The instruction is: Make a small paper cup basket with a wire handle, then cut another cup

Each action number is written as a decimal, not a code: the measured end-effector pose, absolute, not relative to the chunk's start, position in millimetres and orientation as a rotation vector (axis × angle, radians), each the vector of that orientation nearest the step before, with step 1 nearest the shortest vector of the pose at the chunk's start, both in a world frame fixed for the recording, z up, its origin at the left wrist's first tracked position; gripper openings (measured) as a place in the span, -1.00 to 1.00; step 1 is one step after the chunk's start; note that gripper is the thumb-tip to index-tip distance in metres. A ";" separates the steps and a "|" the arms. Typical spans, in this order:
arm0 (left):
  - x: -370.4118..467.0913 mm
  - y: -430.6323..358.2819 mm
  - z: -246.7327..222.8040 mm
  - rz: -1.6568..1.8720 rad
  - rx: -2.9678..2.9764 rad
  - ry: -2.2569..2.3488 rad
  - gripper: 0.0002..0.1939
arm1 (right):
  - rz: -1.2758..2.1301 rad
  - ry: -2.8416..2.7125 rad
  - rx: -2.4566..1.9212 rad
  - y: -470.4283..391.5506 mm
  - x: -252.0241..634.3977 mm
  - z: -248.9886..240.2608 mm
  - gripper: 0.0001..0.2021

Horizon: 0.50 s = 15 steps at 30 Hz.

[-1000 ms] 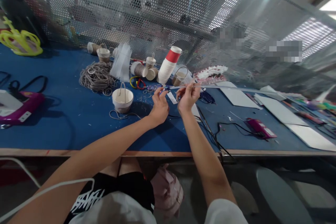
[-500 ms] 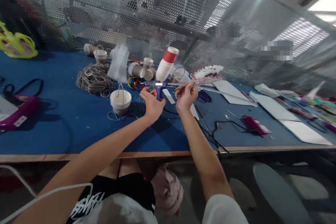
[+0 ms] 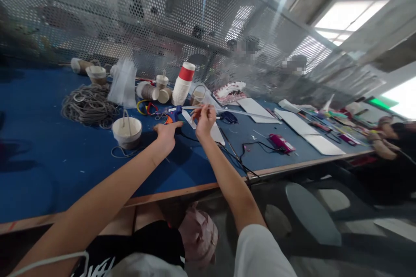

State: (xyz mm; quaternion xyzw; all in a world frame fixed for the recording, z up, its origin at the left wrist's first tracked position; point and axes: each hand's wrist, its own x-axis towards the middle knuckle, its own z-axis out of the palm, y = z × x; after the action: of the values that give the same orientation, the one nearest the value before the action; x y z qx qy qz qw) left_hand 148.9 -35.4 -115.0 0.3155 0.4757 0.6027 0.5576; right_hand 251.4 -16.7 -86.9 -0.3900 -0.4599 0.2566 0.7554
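Note:
A blue glue gun [image 3: 176,114] with an orange trigger is in my left hand [image 3: 166,136], whose fingers are partly hidden behind its handle. The nozzle points left. My right hand [image 3: 205,120] pinches a long, clear glue stick [image 3: 240,113] near the back of the gun. The stick's front part lines up with the gun's rear, and its long end reaches out to the right. Left of my hands stands a small white rope-handled basket [image 3: 127,133], a grey cord lying at its base.
Behind my hands are a stack of paper cups [image 3: 183,84], a spool of twine [image 3: 148,91] and a heap of grey cord [image 3: 88,104]. White boards [image 3: 259,110] and a magenta device [image 3: 281,143] lie to the right. Another person [image 3: 394,156] sits at the far right.
My view has turned to the right, so the table things appear further left and another person shows at the right edge. Both hands keep hold of the glue gun and glue stick.

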 end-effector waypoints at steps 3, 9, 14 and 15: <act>147.1 -42.5 -103.1 1.245 0.644 1.098 -0.68 | 0.520 -0.992 -0.864 -16.3 253.0 -84.9 -0.46; 147.2 -63.2 -82.8 1.139 0.685 0.950 -0.65 | 0.433 -1.053 -0.882 -20.6 254.9 -78.6 -0.48; 146.7 -64.4 -90.4 1.282 1.186 1.048 -0.58 | 0.413 -1.043 -0.835 -20.8 255.6 -74.0 -0.47; 146.8 -64.0 -92.4 1.290 1.259 1.070 -0.58 | 0.421 -1.018 -0.831 -20.4 255.2 -73.9 -0.45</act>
State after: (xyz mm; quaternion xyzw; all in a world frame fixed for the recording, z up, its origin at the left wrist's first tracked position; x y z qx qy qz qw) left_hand 146.8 -64.0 -92.4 0.5205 0.4423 0.5332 0.4992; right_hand 255.2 -20.4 -73.9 -0.3833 -0.4696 0.1942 0.7713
